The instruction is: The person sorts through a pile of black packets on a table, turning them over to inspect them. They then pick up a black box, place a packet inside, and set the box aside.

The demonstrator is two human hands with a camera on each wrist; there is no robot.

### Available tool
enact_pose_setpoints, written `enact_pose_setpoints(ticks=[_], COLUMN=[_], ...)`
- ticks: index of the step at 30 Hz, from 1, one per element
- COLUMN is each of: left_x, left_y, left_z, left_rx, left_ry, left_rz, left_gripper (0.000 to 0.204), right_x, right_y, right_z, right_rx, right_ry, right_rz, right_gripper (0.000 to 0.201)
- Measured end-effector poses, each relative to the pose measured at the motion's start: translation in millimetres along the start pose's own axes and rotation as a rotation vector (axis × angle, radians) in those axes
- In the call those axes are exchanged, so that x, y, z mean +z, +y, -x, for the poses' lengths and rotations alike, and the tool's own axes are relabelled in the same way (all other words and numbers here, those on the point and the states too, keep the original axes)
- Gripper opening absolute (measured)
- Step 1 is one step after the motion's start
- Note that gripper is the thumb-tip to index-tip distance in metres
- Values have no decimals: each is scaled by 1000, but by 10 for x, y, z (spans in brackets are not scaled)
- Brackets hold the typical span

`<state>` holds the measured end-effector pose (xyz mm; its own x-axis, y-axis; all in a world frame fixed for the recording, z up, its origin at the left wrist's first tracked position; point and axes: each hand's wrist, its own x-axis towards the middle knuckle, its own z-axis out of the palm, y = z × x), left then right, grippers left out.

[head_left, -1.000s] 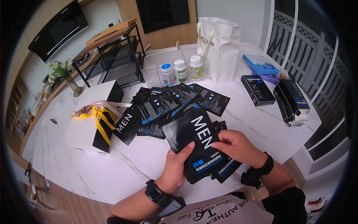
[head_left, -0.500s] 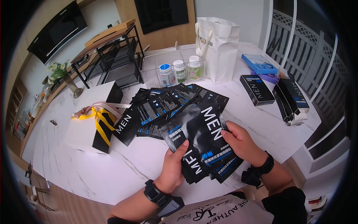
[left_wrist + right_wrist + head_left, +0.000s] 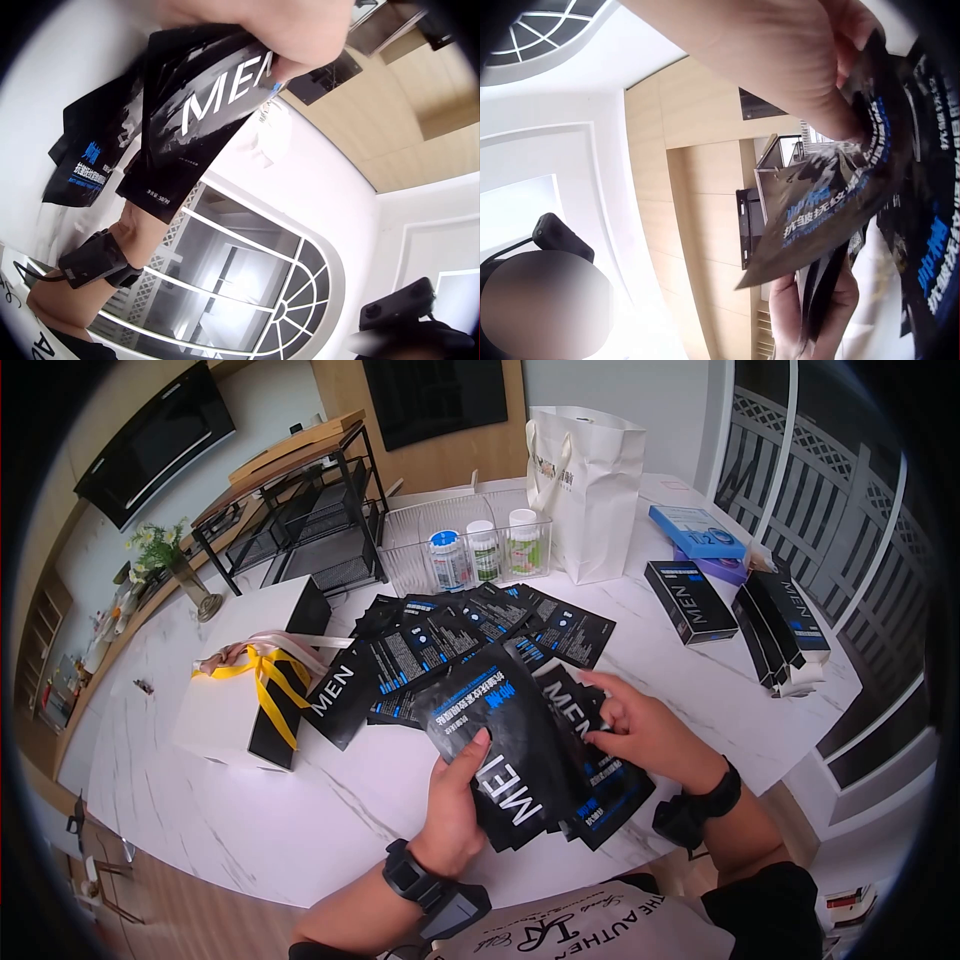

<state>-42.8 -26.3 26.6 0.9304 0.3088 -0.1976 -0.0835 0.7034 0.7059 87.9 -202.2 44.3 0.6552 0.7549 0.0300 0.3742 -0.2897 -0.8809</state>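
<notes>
My left hand (image 3: pixel 455 815) grips a stack of black sachets (image 3: pixel 490 730), thumb on top; large white "MEN" lettering shows on the front one. With thumb and fingers my right hand (image 3: pixel 650 735) pinches another black sachet (image 3: pixel 810 217) just right of that stack. More black sachets (image 3: pixel 630 805) lie fanned beneath, near the table's front. Behind the hands spreads a loose heap of the same sachets (image 3: pixel 420 645), several showing small print and blue bars. In the left wrist view the left hand (image 3: pixel 300 30) covers the upper end of its stack.
To the left stands a white box (image 3: pixel 235 690) with yellow and pink ribbons (image 3: pixel 265 670). A clear bin (image 3: pixel 400 555) with several bottles and a white paper bag (image 3: pixel 590 500) stand behind the heap. Black cartons (image 3: pixel 690 600) and a blue box (image 3: pixel 695 532) occupy the right side.
The right hand has drawn a sachet away from the left hand's stack toward the right. The front sachet in the left hand now shows its lettering turned the other way.
</notes>
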Motion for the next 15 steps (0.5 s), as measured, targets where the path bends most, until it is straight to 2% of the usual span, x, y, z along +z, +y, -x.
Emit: enact_pose_setpoints(ticks=[1, 5, 6, 10, 15], left_x=[5, 14, 17, -1, 1], left_y=[9, 28, 24, 5, 38], left_z=[6, 22, 19, 11, 39], left_rx=[1, 6, 8, 30, 75], left_ry=[0, 10, 9, 17, -40], left_rz=[0, 21, 19, 18, 174], left_gripper=[35, 36, 36, 37, 41], right_x=[-14, -18, 7, -16, -18], right_y=[1, -56, 15, -41, -30], right_z=[6, 33, 32, 49, 59], right_rx=[23, -13, -63, -49, -76], right_ry=[-80, -164, -116, -117, -138], right_rz=[69, 382, 350, 396, 429], right_gripper=[55, 44, 39, 33, 24])
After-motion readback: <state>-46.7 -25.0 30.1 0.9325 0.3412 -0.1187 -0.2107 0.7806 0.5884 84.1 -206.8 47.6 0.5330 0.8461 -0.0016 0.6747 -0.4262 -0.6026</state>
